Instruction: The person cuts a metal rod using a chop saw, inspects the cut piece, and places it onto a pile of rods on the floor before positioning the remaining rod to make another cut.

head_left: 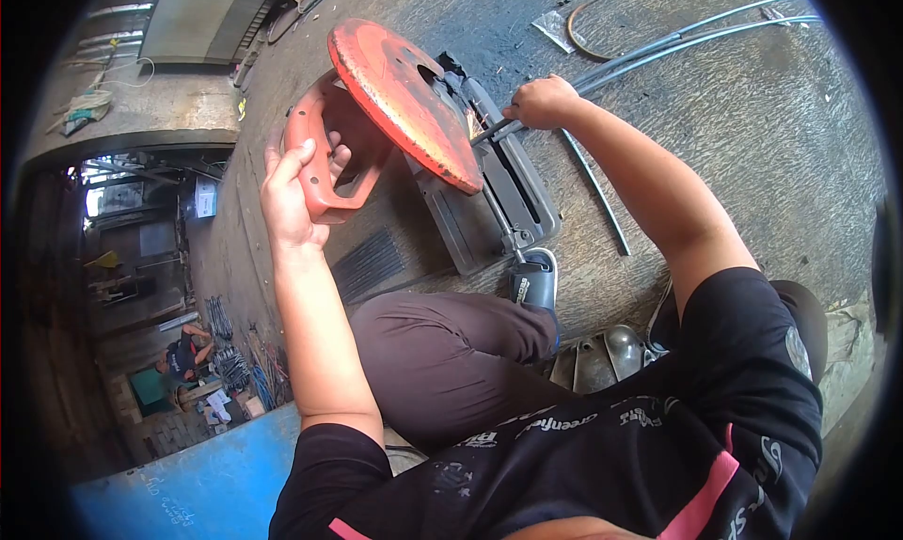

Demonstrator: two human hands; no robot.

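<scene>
Worn, dust-streaked concrete floor [752, 164] carries the work, darkened by grit beyond the machine. The left hand [299, 197] has its grip closed around the orange handle [306, 154] of a cut-off saw, fingers curled through the opening. The right hand [544, 103] is closed on a dark metal rod [496, 129], which runs under the rim of the round orange guard [395, 98], above the grey saw base [513, 178].

An orange glow, apparently sparks, shows beside the guard where the rod enters, so a cut seems under way; the guard hides how deep it is. Short rods [367, 262] lie side by side left of the base, probably pieces already cut. Long rods [696, 37] stretch away at far right, seemingly uncut, and one thinner length [597, 197] lies alone nearer. Well off to the left, another person [183, 357] is among metal stock.
</scene>
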